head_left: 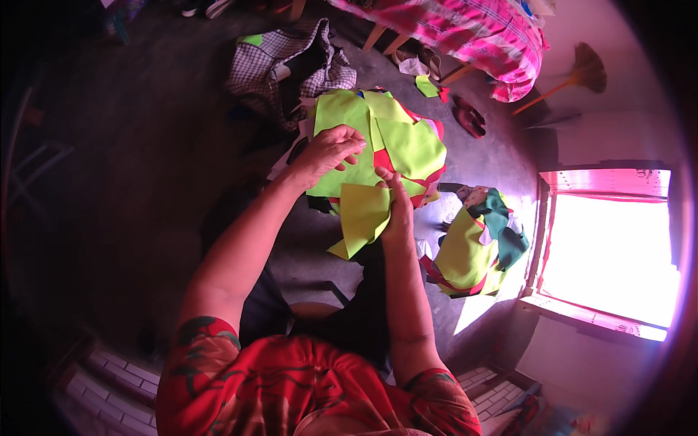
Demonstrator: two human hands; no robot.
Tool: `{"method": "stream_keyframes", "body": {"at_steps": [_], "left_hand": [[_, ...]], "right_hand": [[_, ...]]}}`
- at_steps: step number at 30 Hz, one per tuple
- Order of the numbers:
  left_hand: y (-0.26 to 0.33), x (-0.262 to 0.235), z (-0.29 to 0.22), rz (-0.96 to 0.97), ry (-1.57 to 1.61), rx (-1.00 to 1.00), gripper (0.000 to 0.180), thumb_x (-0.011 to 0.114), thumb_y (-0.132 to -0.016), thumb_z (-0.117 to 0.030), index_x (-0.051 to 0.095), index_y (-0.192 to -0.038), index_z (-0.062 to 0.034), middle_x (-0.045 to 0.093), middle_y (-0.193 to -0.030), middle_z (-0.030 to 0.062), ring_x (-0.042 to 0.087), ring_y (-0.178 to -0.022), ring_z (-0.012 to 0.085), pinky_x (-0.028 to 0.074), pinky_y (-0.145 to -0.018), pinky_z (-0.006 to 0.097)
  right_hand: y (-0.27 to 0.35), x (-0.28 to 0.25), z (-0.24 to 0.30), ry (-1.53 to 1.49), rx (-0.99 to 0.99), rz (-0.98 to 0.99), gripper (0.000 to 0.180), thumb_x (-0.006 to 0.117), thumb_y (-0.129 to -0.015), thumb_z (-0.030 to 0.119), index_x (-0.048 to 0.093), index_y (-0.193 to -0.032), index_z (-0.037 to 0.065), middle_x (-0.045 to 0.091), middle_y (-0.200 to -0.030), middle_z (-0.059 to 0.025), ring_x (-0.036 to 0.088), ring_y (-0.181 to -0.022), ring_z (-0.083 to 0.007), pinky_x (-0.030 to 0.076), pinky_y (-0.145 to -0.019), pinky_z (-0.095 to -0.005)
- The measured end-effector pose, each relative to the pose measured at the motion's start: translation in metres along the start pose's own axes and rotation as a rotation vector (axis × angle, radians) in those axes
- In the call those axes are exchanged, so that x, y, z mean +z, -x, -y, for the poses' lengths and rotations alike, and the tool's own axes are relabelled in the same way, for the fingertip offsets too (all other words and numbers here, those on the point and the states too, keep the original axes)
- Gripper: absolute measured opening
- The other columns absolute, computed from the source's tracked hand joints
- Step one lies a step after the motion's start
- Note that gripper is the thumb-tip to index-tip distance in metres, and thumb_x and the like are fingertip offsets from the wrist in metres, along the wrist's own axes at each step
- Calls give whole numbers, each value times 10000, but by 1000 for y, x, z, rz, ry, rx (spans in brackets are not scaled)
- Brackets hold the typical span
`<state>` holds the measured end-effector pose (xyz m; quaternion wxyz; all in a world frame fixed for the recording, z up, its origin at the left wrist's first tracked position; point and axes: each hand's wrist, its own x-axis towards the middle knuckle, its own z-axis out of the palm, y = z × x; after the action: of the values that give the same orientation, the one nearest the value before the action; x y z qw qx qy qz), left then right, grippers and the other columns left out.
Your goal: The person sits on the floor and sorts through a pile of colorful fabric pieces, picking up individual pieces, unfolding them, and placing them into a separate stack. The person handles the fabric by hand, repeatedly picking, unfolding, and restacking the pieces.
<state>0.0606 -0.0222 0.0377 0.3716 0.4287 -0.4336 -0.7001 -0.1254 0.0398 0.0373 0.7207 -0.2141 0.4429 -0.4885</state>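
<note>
Fingers, left hand (331, 151): curled over, pressing down on the upper part of a lime-green fabric piece (342, 116) on top of the pile; whether they pinch it or only rest on it cannot be told.
Fingers, right hand (396, 203): pressed together, pinching the top edge of a loose lime-green fabric piece (361, 216), which hangs down from the grip to the left of the wrist.
Fabric pile (407, 145): a heap of lime-green cut pieces with red pieces showing at its edges, lying on the floor directly in front of the person, under and just beyond both hands.
Second heap (472, 254): lime-green, red and dark green scraps on the floor to the person's right, near the pile but apart from it, lit by the window.
Checked cloth (291, 62): black-and-white, crumpled on the floor beyond the pile.
Floor (145, 160): dark, grey, bare on the left side.
Bed (472, 33): pink checked cover, at the upper right, with a pair of dark red sandals (469, 116) on the floor near it.
Broom (574, 76): lying by the wall at the upper right.
Window (611, 247): bright, pink-framed, at the right.
</note>
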Motion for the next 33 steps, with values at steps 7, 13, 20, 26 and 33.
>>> {"method": "stream_keyframes", "body": {"at_steps": [7, 13, 20, 26, 33], "left_hand": [[1, 9, 4, 144, -179, -148, 600, 547, -822, -548, 539, -1166, -56, 595, -1038, 45, 574, -910, 147, 438, -764, 295], [5, 22, 9, 205, -116, -140, 669, 609, -782, -545, 515, -1209, -40, 591, -1053, 52, 557, -934, 151, 432, -778, 295], [-3, 18, 24, 304, 65, -146, 375, 675, -796, -190, 559, -1111, -25, 611, -981, 21, 553, -919, 122, 436, -788, 267], [-8, 13, 20, 67, 163, 14, 352, 650, -811, -153, 551, -1116, -5, 604, -1010, 23, 544, -934, 94, 415, -857, 239], [-7, 18, 10, -4, 196, 71, 332, 657, -811, -168, 551, -1087, -19, 599, -997, 17, 540, -919, 90, 422, -835, 243]], "right_hand": [[-14, 11, 5, -281, -27, -82, 347, 471, -925, 392, 513, -1109, 101, 586, -853, -76, 586, -765, -191, 489, -667, -326], [-24, -6, -7, -358, -95, -29, 386, 490, -913, 410, 508, -1118, 84, 588, -893, -83, 585, -797, -208, 490, -720, -353], [-23, -5, 0, -427, -101, -38, 352, 612, -855, 297, 509, -1113, 80, 593, -919, -76, 587, -855, -216, 492, -774, -376], [-26, -6, 3, -349, -107, -51, 419, 632, -764, 9, 490, -1152, 79, 575, -1018, -101, 579, -931, -241, 488, -845, -402], [-40, -24, -4, -163, -193, -101, 434, 554, -699, -103, 507, -1111, 26, 579, -996, -110, 589, -897, -233, 498, -814, -365]]}}
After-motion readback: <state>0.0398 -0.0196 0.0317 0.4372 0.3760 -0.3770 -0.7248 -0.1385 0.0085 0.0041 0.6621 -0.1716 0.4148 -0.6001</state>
